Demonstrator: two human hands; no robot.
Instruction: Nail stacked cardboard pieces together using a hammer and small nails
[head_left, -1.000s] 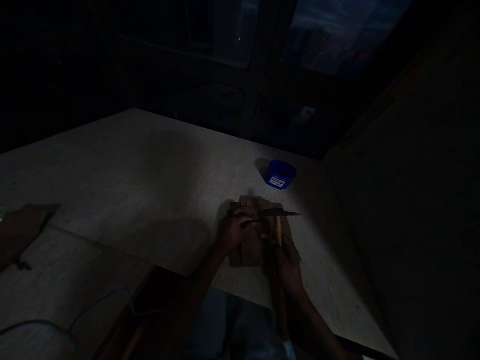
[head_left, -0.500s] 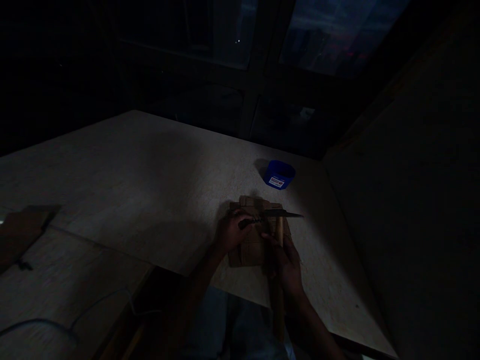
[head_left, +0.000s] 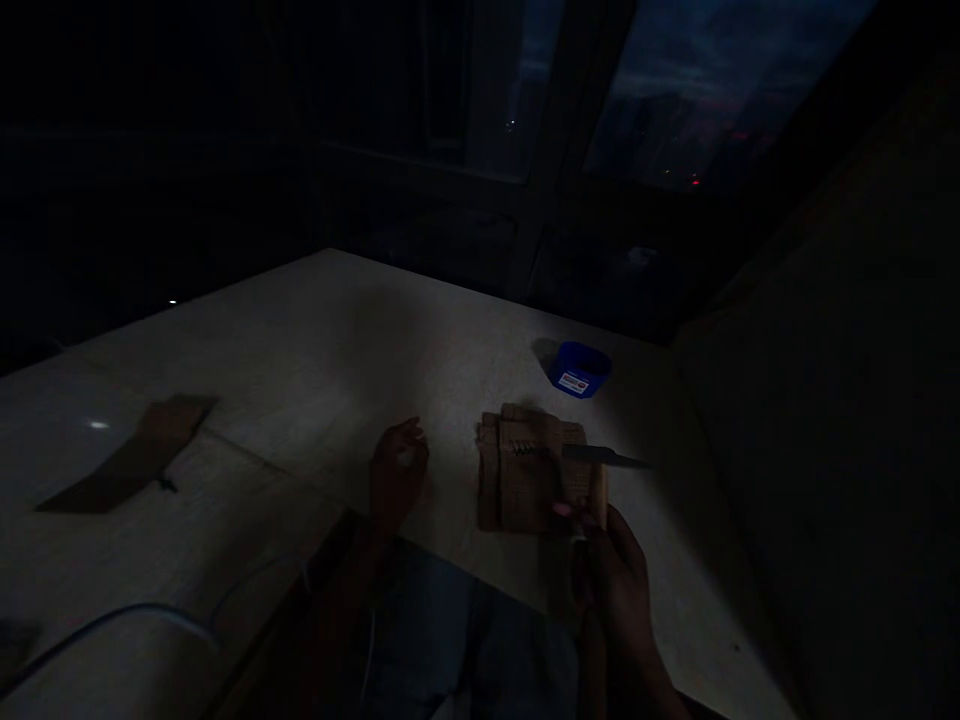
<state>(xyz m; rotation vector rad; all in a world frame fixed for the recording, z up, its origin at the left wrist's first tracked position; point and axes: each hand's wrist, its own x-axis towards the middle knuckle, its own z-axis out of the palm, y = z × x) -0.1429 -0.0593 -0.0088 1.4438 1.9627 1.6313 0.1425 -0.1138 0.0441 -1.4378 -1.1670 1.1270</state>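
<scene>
In the dim light, my right hand is closed around the wooden handle of a hammer. Its long, dark, tapered metal head lies crosswise over the right side of a folded brown cardboard piece. A thin zigzag dark thing, like a coil or a row of small spikes, shows on the cardboard; its exact kind is unclear. My left hand is off the cardboard, above the table to its left. Its fingers are loosely curled, with a gap to the thumb, and nothing shows in them.
Behind the cardboard stands a blue plastic container with a white label. Another brown cardboard piece lies at the left on the pale table. A cable curves across the lower left. A wall borders the right side.
My left hand has left the dark twisted thing on the cardboard and moved left. My right hand still holds the hammer, now slightly further right. The view has shifted.
</scene>
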